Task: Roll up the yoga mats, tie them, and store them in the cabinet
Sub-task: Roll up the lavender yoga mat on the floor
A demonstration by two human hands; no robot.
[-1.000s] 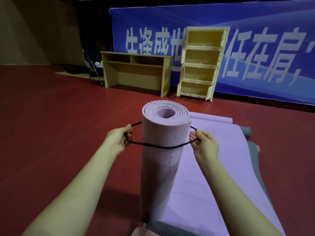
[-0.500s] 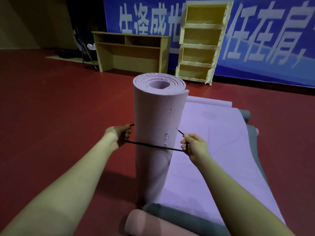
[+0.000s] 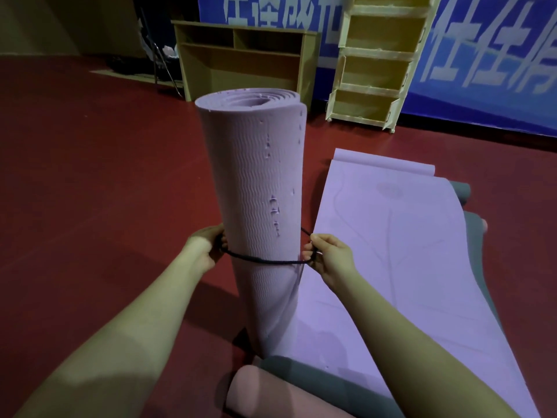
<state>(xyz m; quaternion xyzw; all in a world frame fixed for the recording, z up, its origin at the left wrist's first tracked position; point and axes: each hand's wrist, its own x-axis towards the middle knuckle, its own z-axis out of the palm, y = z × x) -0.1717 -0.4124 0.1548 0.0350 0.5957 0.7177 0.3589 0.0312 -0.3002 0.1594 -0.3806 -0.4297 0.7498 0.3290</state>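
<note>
A rolled purple yoga mat [image 3: 256,182] stands upright on the red floor in front of me. A black elastic loop [image 3: 265,260] circles it a little below mid-height. My left hand [image 3: 208,245] pinches the loop on the roll's left side. My right hand [image 3: 327,256] pinches it on the right side. To the right a second purple mat [image 3: 401,251] lies flat and unrolled on a grey mat [image 3: 476,267]. The pale yellow open shelf cabinet [image 3: 376,61] stands at the back against the blue banner.
A pink rolled mat end [image 3: 262,393] lies near my feet, beside the grey mat's curled near end [image 3: 301,372]. A wooden desk [image 3: 247,55] stands left of the cabinet, with a folding chair [image 3: 162,67] beyond it. Red floor [image 3: 90,191] stretches to the left.
Both hands have slid the black loop down the upright roll, from near its top to below its middle. The view has tilted downward and closer.
</note>
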